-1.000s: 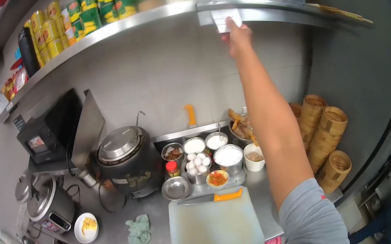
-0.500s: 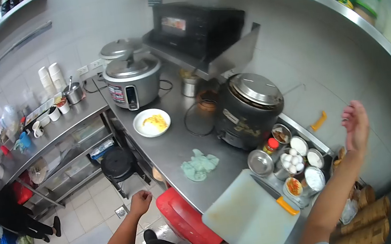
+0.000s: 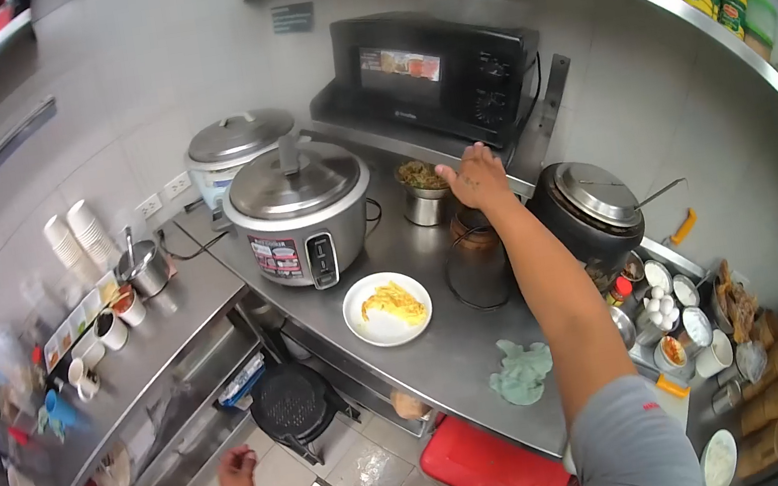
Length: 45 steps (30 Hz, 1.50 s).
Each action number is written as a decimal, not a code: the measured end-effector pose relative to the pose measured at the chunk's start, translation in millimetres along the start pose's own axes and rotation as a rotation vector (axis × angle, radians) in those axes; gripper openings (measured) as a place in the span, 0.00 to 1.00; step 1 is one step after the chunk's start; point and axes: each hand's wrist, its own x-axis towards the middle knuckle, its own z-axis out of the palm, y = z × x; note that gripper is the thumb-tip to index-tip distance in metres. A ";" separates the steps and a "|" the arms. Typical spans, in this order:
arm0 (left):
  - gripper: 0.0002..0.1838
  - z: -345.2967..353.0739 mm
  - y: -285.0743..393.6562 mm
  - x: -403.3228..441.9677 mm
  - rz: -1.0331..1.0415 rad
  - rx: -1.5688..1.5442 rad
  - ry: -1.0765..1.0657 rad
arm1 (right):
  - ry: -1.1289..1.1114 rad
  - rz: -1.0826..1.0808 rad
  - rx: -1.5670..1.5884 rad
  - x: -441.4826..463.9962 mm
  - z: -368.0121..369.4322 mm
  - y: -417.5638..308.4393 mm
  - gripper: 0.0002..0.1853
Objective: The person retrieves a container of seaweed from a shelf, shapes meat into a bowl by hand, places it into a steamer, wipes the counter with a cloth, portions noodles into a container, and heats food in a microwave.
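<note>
My right hand point(image 3: 478, 177) reaches out over the steel counter, fingers stretched and thumb spread. Its thumb is close to the rim of a metal canister point(image 3: 427, 205) filled with brownish chopped food; whether they touch I cannot tell. Under the wrist is a brown pot point(image 3: 473, 228), partly hidden by my arm. My left hand point(image 3: 236, 475) hangs low over the floor, fingers loosely curled, with nothing visible in them. A white plate point(image 3: 362, 329) with yellow cooked egg point(image 3: 396, 304) sits on the counter near the large rice cooker point(image 3: 284, 244).
A black microwave point(image 3: 425, 82) stands on a wall shelf above the canister. To the right are a black soup warmer point(image 3: 561, 217) and bowls, one holding eggs point(image 3: 661, 313). A crumpled green glove point(image 3: 521, 371) lies near the front edge. A black stool point(image 3: 292, 403) stands below.
My right hand has moved from the right-hand wall to the canister below the microwave. The view has shifted left, toward the rice cookers. My left hand is still low over the floor.
</note>
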 end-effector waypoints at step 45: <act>0.22 -94.0 176.2 142.4 -0.139 0.231 0.081 | 0.444 0.530 0.373 352.9 51.4 27.1 0.21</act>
